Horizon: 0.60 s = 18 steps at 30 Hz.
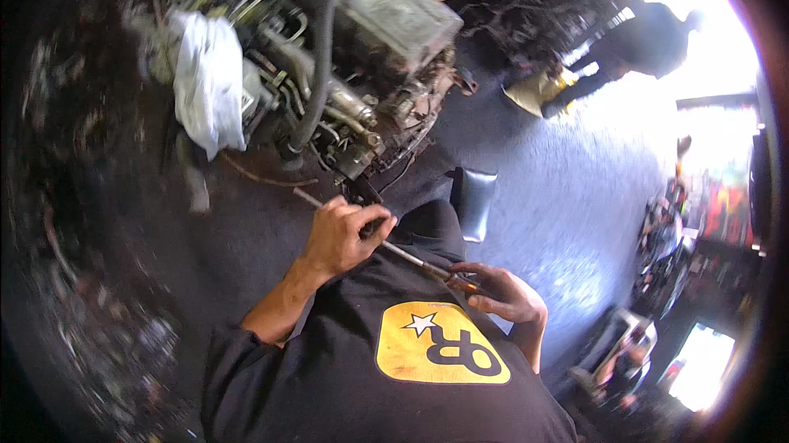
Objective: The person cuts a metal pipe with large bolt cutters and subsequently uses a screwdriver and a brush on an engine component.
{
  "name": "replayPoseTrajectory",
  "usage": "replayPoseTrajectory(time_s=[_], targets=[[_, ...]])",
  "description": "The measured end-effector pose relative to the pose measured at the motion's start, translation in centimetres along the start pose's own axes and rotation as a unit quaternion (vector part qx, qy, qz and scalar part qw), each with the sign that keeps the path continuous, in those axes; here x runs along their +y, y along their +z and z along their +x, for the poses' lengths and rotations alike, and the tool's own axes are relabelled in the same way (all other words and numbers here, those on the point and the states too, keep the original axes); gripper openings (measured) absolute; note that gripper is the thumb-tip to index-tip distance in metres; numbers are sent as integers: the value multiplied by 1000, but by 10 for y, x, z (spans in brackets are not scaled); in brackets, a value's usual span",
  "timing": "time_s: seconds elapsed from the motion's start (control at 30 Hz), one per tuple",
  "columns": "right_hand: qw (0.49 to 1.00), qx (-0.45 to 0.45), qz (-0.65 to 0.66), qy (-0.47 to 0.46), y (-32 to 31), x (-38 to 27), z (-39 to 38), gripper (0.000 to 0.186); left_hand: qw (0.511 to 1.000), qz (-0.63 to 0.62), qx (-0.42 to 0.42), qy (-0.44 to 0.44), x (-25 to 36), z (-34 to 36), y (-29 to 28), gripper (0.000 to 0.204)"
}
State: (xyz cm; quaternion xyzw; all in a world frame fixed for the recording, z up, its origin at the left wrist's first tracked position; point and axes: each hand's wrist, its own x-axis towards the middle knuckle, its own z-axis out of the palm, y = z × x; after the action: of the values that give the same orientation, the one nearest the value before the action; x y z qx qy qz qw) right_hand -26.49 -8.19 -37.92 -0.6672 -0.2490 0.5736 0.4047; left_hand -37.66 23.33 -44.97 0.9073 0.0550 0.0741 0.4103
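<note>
A long thin metal tool (403, 252), apparently with an orange handle (463, 285), crosses diagonally in front of my dark shirt. My left hand (341, 236) is closed round its shaft, with the tip sticking out to the upper left. My right hand (503, 299) holds the handle end at the lower right. Beyond my left hand stands a grimy engine assembly (394, 24) with a thick black hose (316, 94) and metal pipes. A crumpled white bag or cloth (209, 81) lies on its left part.
A dark padded seat (477, 205) is just beyond my right knee on the dark floor (567, 196). Another person (645, 40) bends by a yellowish object (530, 94) at upper right, against a bright opening. Cluttered parts (90, 295) line the left; more equipment (616, 348) stands at right.
</note>
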Motion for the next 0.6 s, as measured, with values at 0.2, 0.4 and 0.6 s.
replayPoseTrajectory(time_s=[0.2, 0.4, 0.6], targets=[[971, 208, 107, -47, 130, 25, -2, 51, 980, 23, -83, 179, -7, 38, -22, 20], [912, 314, 260, -39, 249, 21, 1, 54, 958, -5, -171, 229, -9, 8, -18, 20], [808, 421, 404, -80, 349, -14, 12, 57, 901, -57, -265, 339, 14, 14, -27, 20]])
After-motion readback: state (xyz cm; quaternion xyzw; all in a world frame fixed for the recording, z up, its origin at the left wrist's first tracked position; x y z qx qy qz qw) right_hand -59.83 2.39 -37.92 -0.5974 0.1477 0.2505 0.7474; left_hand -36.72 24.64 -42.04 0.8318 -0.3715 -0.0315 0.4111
